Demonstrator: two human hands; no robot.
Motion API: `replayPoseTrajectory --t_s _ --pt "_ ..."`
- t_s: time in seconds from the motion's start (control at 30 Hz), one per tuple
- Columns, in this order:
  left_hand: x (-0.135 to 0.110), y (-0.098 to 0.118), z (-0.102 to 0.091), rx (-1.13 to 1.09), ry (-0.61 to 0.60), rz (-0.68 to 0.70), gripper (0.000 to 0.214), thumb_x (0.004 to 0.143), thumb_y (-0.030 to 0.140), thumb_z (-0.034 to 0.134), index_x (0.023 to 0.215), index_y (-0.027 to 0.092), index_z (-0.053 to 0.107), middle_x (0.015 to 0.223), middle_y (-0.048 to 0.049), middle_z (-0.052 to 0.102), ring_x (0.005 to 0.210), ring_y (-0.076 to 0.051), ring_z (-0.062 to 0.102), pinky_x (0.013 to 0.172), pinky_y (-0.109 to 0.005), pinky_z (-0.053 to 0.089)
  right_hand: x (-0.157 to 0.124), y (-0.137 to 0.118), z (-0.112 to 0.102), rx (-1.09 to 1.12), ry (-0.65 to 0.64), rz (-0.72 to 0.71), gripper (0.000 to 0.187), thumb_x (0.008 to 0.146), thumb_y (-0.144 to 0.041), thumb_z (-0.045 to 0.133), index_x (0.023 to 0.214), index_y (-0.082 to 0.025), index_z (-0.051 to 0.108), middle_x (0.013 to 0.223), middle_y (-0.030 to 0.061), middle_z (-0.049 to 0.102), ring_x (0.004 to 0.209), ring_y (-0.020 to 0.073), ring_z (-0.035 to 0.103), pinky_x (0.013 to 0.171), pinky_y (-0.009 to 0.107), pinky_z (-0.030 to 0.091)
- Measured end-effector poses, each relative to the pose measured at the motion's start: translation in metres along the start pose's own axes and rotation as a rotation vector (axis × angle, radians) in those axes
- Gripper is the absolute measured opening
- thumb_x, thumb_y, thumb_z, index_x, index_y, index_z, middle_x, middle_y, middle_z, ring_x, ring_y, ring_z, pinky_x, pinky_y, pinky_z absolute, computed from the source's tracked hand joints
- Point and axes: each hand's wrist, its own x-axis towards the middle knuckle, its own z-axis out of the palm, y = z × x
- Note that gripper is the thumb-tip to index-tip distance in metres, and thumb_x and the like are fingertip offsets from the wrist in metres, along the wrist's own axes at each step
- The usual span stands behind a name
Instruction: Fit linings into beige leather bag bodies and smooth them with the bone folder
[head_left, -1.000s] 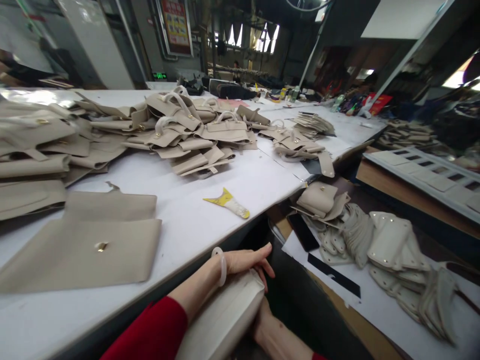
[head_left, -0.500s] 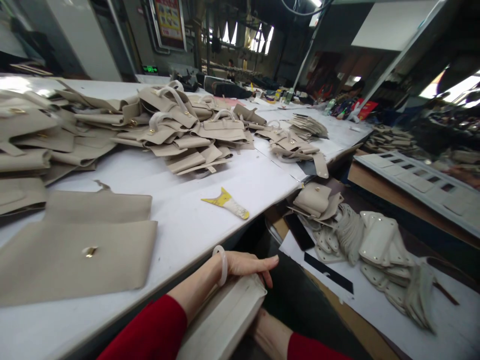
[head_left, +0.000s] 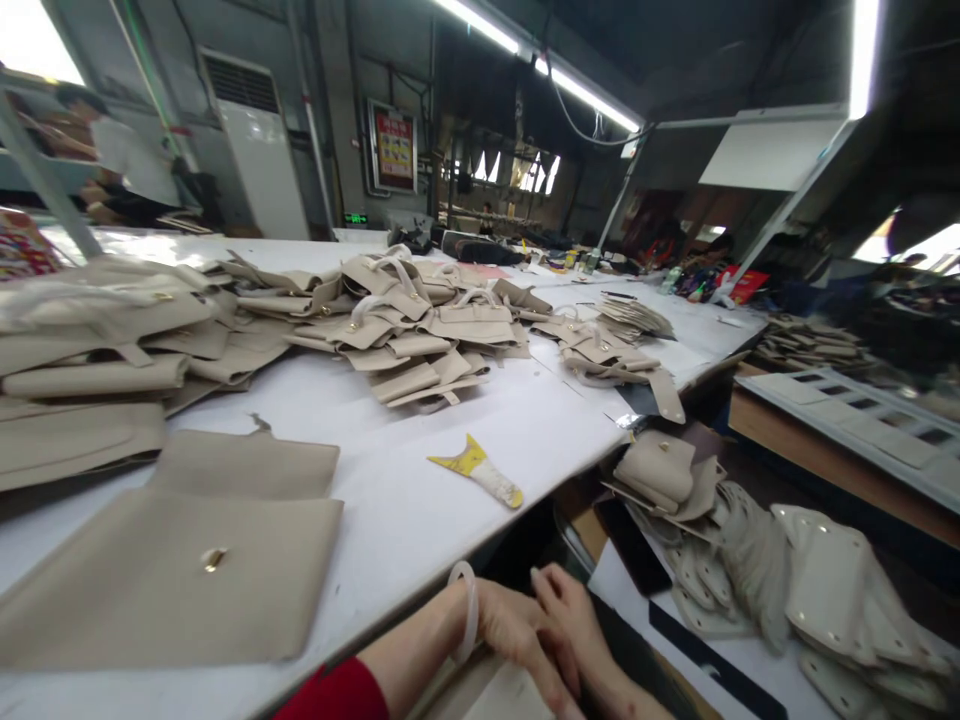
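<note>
My left hand (head_left: 517, 640), with a white bangle (head_left: 466, 625) on the wrist and a red sleeve behind it, hangs just below the front edge of the white table (head_left: 420, 520). Its fingers curl down over a cream bag piece (head_left: 510, 698) that barely shows at the bottom edge. My right hand (head_left: 577, 625) comes up from the lower right and lies against the left hand with its fingers stretched out. Whether it touches the cream piece is hidden.
A flat beige panel (head_left: 172, 580) with a gold stud lies at the near left. A yellow-and-white tool (head_left: 476, 468) sits near the table edge. Heaps of beige bag parts (head_left: 405, 320) cover the far half. More cream parts (head_left: 750, 560) fill a lower bench at right. A person (head_left: 127, 160) stands far left.
The view has tilted up, so the hands and the cream piece sit lower in frame. My right hand has come up from under the piece to beside the left hand.
</note>
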Motion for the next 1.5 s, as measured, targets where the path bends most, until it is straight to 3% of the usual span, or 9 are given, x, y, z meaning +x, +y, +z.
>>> replayPoseTrajectory --t_s 0.13,0.3,0.4,0.53,0.67,0.77,0.87,0.97,1.5 --pt "0.021 -0.014 -0.003 -0.073 -0.036 0.011 0.059 0.029 0.040 0.090 0.081 0.025 0.068 0.081 0.0042 0.064 0.092 -0.025 0.060 0.089 -0.038 0.046 0.064 -0.052 -0.021 -0.334 0.187 -0.318 0.030 0.095 -0.046 0.043 0.099 -0.019 0.056 0.103 0.0099 0.060 0.102 0.0249 0.055 0.095 0.039 0.042" --pt "0.031 -0.023 -0.003 -0.081 -0.033 0.027 0.052 0.031 0.032 0.087 0.078 0.024 0.067 0.079 0.0041 0.064 0.075 -0.021 0.059 0.073 -0.034 0.048 0.114 -0.109 0.012 -0.660 0.003 -0.480 0.029 0.081 -0.031 0.067 0.106 -0.017 0.059 0.119 0.0154 0.058 0.117 0.0316 0.052 0.101 0.044 0.040" --pt "0.028 -0.023 -0.001 -0.100 -0.017 0.047 0.046 0.035 0.029 0.083 0.079 0.023 0.068 0.079 0.0038 0.065 0.075 -0.021 0.060 0.077 -0.036 0.049 0.117 -0.121 0.019 -0.752 -0.104 -0.452 0.016 0.084 -0.019 0.058 0.100 -0.015 0.059 0.116 0.0178 0.060 0.110 0.0316 0.057 0.095 0.044 0.044" --pt "0.026 -0.027 0.002 -0.143 0.027 0.098 0.043 0.043 0.024 0.079 0.084 0.022 0.067 0.081 0.0030 0.065 0.080 -0.021 0.061 0.078 -0.037 0.049 0.085 -0.110 -0.032 -0.706 -0.204 -0.345 0.021 0.089 -0.014 0.044 0.108 -0.017 0.052 0.111 0.0137 0.064 0.100 0.0238 0.063 0.086 0.036 0.049" --pt "0.025 -0.028 0.004 -0.195 0.022 0.093 0.049 0.045 0.018 0.077 0.092 0.021 0.064 0.083 0.0022 0.066 0.081 -0.020 0.061 0.074 -0.033 0.048 0.013 -0.079 -0.107 -0.523 -0.319 -0.143 0.024 0.094 -0.024 0.032 0.114 -0.019 0.044 0.096 0.0068 0.069 0.064 0.0142 0.066 0.053 0.023 0.052" --pt "0.023 -0.024 0.006 -0.216 0.016 0.074 0.054 0.044 0.018 0.077 0.096 0.021 0.061 0.083 0.0023 0.066 0.081 -0.020 0.061 0.075 -0.033 0.048 -0.045 -0.044 -0.131 -0.294 -0.437 0.135 0.033 0.096 -0.047 0.037 0.109 -0.018 0.047 0.068 0.0006 0.065 0.043 0.0118 0.057 0.039 0.019 0.046" --pt "0.020 -0.019 0.008 -0.224 0.025 0.068 0.058 0.046 0.022 0.079 0.100 0.020 0.059 0.085 0.0016 0.067 0.083 -0.020 0.061 0.076 -0.032 0.047 -0.082 -0.012 -0.117 -0.235 -0.502 0.337 0.036 0.095 -0.052 0.041 0.097 -0.018 0.051 0.056 -0.0026 0.058 0.034 0.0091 0.049 0.030 0.015 0.038" --pt "0.016 -0.017 0.009 -0.216 0.037 0.062 0.066 0.047 0.028 0.083 0.108 0.020 0.058 0.089 0.0004 0.067 0.086 -0.020 0.061 0.079 -0.031 0.047 -0.095 0.001 -0.090 -0.244 -0.533 0.363 0.034 0.095 -0.050 0.039 0.091 -0.018 0.052 0.053 -0.0032 0.057 0.031 0.0085 0.047 0.025 0.013 0.034" --pt "0.002 -0.012 0.001 0.004 0.113 0.053 0.099 0.061 0.039 0.083 0.146 0.015 0.038 0.131 -0.0128 0.059 0.120 -0.032 0.054 0.100 -0.039 0.043 -0.102 -0.007 -0.050 -0.100 -0.459 0.416 0.038 0.094 -0.055 0.041 0.093 -0.020 0.055 0.050 -0.0035 0.056 0.030 0.0104 0.047 0.026 0.017 0.037"
